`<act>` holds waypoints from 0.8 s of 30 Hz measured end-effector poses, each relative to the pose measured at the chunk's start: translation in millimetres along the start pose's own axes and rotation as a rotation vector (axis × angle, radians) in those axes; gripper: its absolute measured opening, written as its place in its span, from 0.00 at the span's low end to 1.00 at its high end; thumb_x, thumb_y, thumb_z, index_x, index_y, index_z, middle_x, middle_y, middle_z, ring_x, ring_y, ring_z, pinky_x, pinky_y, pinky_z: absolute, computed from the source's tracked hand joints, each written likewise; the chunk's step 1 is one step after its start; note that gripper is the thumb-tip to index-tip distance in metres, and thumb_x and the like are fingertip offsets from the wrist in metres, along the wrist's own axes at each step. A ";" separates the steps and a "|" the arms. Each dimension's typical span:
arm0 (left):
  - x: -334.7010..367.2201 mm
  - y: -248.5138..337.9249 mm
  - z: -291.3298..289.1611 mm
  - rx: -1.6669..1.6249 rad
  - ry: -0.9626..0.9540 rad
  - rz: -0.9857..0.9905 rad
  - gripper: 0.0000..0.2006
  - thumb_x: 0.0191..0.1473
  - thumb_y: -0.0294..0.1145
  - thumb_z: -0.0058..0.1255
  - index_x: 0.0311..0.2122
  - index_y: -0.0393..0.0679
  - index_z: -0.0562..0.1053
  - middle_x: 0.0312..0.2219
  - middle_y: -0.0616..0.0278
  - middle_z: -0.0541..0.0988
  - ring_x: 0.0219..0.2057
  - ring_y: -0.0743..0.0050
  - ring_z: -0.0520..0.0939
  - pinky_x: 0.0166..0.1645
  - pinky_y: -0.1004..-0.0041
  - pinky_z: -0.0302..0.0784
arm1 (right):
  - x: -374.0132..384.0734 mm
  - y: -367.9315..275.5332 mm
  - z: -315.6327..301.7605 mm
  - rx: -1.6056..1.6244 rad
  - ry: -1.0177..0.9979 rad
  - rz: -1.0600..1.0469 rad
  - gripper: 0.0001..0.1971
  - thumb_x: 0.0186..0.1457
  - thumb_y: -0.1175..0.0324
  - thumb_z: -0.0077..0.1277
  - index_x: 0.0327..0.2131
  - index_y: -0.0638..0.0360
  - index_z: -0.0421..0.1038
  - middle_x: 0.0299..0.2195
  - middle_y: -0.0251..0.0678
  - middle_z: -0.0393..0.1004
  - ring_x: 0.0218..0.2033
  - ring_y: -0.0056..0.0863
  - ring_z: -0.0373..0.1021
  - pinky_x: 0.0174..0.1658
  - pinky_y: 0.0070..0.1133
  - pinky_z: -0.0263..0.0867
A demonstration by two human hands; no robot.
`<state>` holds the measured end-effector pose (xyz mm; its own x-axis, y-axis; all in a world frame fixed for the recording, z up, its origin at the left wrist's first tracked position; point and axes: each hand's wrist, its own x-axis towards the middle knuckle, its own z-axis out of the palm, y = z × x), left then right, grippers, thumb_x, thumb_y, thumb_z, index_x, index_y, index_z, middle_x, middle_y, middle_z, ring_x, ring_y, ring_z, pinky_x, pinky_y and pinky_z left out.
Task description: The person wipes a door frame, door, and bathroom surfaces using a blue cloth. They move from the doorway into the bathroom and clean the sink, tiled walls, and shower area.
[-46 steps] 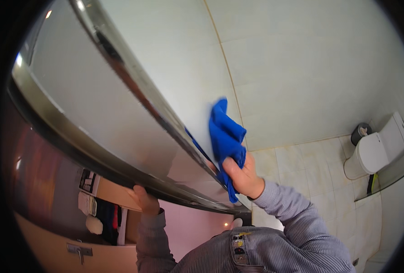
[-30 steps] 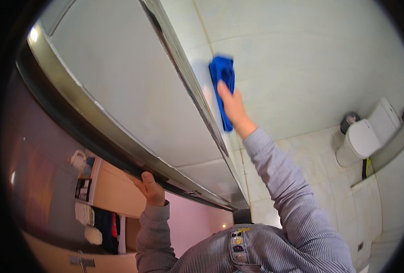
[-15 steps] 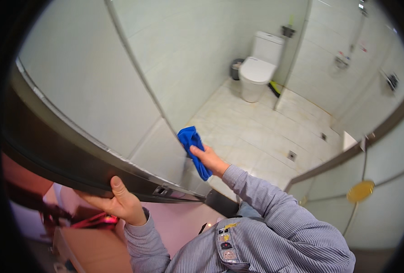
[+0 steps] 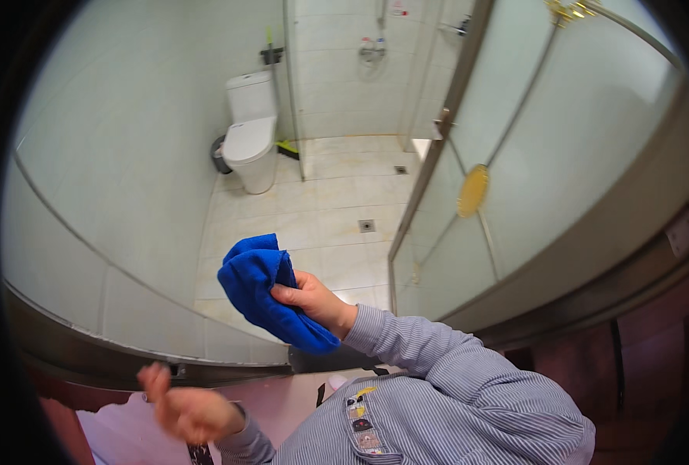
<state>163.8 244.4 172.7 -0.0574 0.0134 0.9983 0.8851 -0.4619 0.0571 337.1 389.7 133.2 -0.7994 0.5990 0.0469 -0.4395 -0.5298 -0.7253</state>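
A folded blue cloth (image 4: 255, 291) hangs in my right hand (image 4: 317, 301), pinched between thumb and fingers. It is held out in front of me over the bathroom doorway and touches no wall. My left hand (image 4: 193, 408) is lower left, beside the dark door frame (image 4: 228, 363). Motion blurs it somewhat; its fingers look loosely apart, and I see nothing held in it.
Ahead is a tiled floor (image 4: 321, 203) with two square drains. A white toilet (image 4: 251, 147) stands at the back left, with a grey bin (image 4: 219, 155) and a green-yellow broom (image 4: 287, 149) beside it. A frosted glass door (image 4: 550, 178) with a gold oval stands at the right.
My view has swung right. My right hand has drawn the cloth away from the left wall's edge. My left hand has come off the dark frame.
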 end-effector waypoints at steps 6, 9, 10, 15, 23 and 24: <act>-70.0 116.1 108.6 -0.557 -0.532 -0.477 0.43 0.44 0.59 0.53 0.58 0.40 0.54 0.58 0.31 0.48 0.59 0.36 0.52 0.59 0.52 0.51 | -124.2 -32.6 2.4 -0.562 0.271 -0.432 0.11 0.54 0.71 0.50 0.41 0.61 0.68 0.35 0.27 0.69 0.36 0.13 0.63 0.41 0.14 0.61; -81.0 179.5 145.1 -0.923 -0.425 -0.541 0.44 0.43 0.52 0.59 0.59 0.41 0.52 0.58 0.29 0.42 0.60 0.34 0.49 0.59 0.52 0.51 | -187.9 -47.5 2.8 -0.403 0.393 -0.415 0.16 0.57 0.69 0.46 0.49 0.60 0.63 0.41 0.27 0.68 0.41 0.13 0.61 0.46 0.15 0.60; -81.0 196.6 152.7 -0.963 -0.411 -0.518 0.43 0.42 0.48 0.60 0.59 0.41 0.52 0.58 0.29 0.43 0.60 0.34 0.49 0.59 0.52 0.51 | -210.8 -57.3 -1.1 -0.406 0.377 -0.381 0.20 0.59 0.67 0.43 0.54 0.60 0.58 0.42 0.27 0.67 0.44 0.14 0.60 0.48 0.16 0.59; -65.5 258.4 184.3 -1.136 -0.393 -0.587 0.29 0.46 0.15 0.46 0.56 0.41 0.57 0.57 0.36 0.54 0.58 0.43 0.59 0.58 0.60 0.55 | -296.5 -84.8 -4.4 -0.826 0.323 -0.546 0.28 0.57 0.57 0.46 0.55 0.65 0.54 0.52 0.37 0.58 0.51 0.25 0.58 0.54 0.22 0.54; 35.1 286.6 231.9 -1.146 -0.077 -0.447 0.25 0.48 0.17 0.44 0.55 0.35 0.59 0.54 0.39 0.60 0.57 0.48 0.61 0.59 0.62 0.54 | -386.4 -120.3 13.3 -1.290 0.930 -0.900 0.24 0.50 0.78 0.48 0.52 0.67 0.59 0.48 0.46 0.68 0.51 0.32 0.63 0.55 0.25 0.56; 58.4 285.3 247.6 -1.191 -0.055 -0.413 0.25 0.48 0.23 0.48 0.54 0.36 0.61 0.55 0.38 0.59 0.57 0.45 0.60 0.59 0.61 0.54 | -391.1 -129.8 12.6 -1.387 1.014 -0.982 0.23 0.50 0.78 0.48 0.51 0.67 0.59 0.48 0.46 0.68 0.51 0.33 0.63 0.55 0.25 0.56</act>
<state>527.2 333.1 251.0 -0.1851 0.3705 0.9102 -0.1595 -0.9252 0.3442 701.6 216.5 217.7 0.1834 0.6710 0.7184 0.4591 0.5877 -0.6662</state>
